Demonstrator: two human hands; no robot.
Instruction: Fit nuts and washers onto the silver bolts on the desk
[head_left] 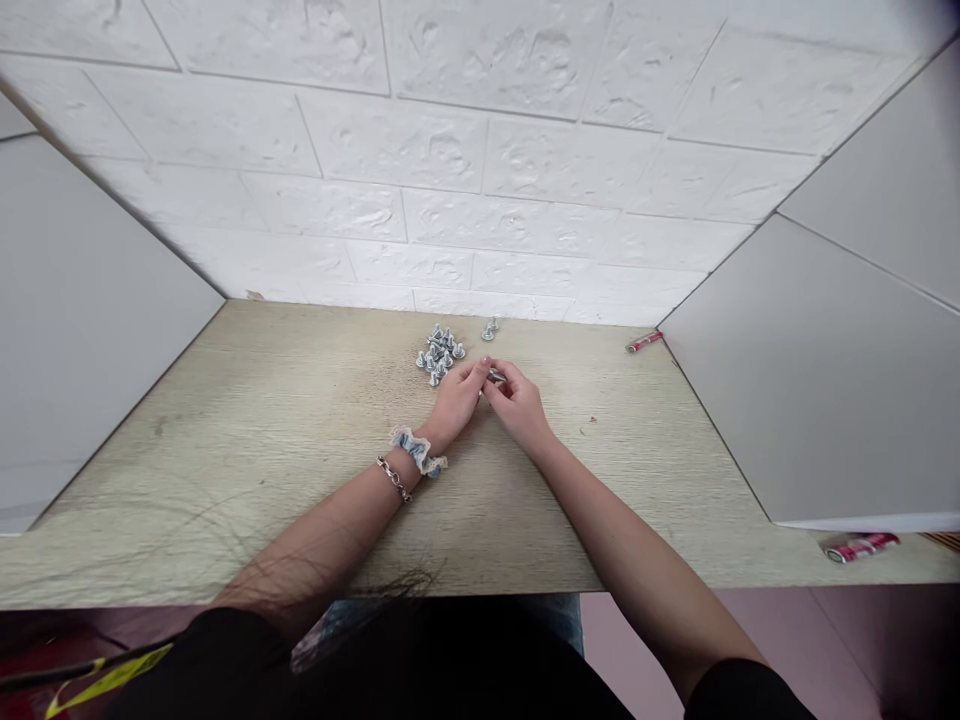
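Close together above the wooden surface, my left hand (457, 402) and my right hand (523, 408) meet at the fingertips. Both are closed around a small silvery bolt (496, 377), mostly covered by the fingers. Just beyond my left hand lies a pile of silvery bolts (440, 352) with wide round heads or washers, several standing head down. A little to the right of that pile, near the wall, is a small separate group of bolts (489, 330). A scrunchie (420, 452) and a chain bracelet (394, 480) circle my left wrist.
The pale wooden tabletop (300, 400) ends at a white brick-patterned wall (517, 215). Grey panels (97, 330) stand on the left and right. Red cylinders, perhaps batteries, lie on the right: one red cylinder (643, 342) at the back, another red cylinder (862, 547) near the front edge.
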